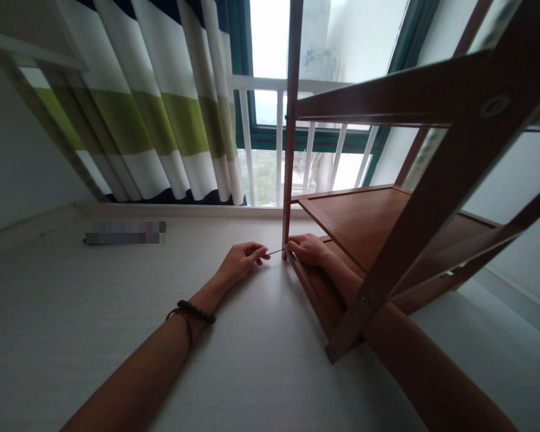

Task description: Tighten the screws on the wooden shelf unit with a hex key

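A brown wooden shelf rack (355, 222) stands on the pale floor at the right. My left hand (240, 261) pinches a thin metal tool, perhaps a hex key (275, 251), that reaches to the foot of the rack's far upright post (288, 180). My right hand (308, 249) reaches through the rack frame, and its fingers are closed around the base of that same post next to the tool's tip. A dark bead bracelet (193, 312) sits on my left wrist.
A striped white, green and navy curtain (162, 120) hangs at the back left beside a window with white bars (279, 144). A dark flat object (123, 233) lies on the floor near the wall. The rack's near slanted leg (414, 222) crosses my right forearm.
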### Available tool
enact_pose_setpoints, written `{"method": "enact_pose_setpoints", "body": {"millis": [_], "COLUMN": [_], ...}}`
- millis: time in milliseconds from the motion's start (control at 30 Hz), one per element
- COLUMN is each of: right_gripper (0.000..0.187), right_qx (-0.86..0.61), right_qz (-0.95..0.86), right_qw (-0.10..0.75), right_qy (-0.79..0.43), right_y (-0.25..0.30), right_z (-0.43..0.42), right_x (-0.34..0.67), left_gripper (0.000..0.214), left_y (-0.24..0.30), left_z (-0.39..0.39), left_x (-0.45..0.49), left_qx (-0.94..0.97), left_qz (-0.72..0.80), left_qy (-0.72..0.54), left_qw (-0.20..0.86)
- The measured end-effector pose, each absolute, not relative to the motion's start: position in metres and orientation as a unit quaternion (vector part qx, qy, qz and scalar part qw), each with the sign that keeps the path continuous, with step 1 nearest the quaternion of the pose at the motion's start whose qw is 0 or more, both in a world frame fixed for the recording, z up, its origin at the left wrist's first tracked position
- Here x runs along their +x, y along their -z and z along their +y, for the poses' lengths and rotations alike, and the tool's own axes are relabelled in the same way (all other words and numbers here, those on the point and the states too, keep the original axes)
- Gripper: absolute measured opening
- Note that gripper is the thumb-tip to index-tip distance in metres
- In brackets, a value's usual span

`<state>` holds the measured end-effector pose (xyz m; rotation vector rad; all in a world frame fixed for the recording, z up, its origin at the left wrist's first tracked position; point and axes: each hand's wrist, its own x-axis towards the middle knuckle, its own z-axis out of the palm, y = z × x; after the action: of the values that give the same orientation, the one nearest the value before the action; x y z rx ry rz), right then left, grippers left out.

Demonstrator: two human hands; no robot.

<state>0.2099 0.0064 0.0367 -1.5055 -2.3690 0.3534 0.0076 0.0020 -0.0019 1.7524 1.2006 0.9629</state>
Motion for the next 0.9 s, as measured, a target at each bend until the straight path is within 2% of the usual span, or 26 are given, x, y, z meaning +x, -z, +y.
{"method": "enact_pose_setpoints", "body": {"millis": [267,533,767,900], "right_gripper": [0.036,0.036,0.036,0.036], "right_qx": [-0.535,-0.542,-0.544,-0.543], "right_qz": [-0.824,-0.821,-0.821,-0.822], "right_qw": [0.154,0.144,0.143,0.139], "right_qy": [-0.106,-0.107,-0.098,-0.099], "right_y": [-0.0336,-0.0375,-0.0355,-0.0379], "right_z": [0.0104,0.0057,0.0084,0.0066], "right_x": [0.2084,0.2080,0.2073,0.2066], "left_gripper": [0.049,0.029,0.024,0.030], "left_y": [0.0006,0.0015,0.0038,0.0035], "left_z": [0.0034,0.0001,-0.0025,-0.0022], "left_x": [0.0005,0.0078,0.0064,0.0052], "left_qx": [0.664,0.683,0.715,0.693], "left_qz": [0.450,0.518,0.480,0.448], "left_qy": [-0.377,-0.383,-0.432,-0.410], "left_qw": [0.463,0.344,0.269,0.388]}}
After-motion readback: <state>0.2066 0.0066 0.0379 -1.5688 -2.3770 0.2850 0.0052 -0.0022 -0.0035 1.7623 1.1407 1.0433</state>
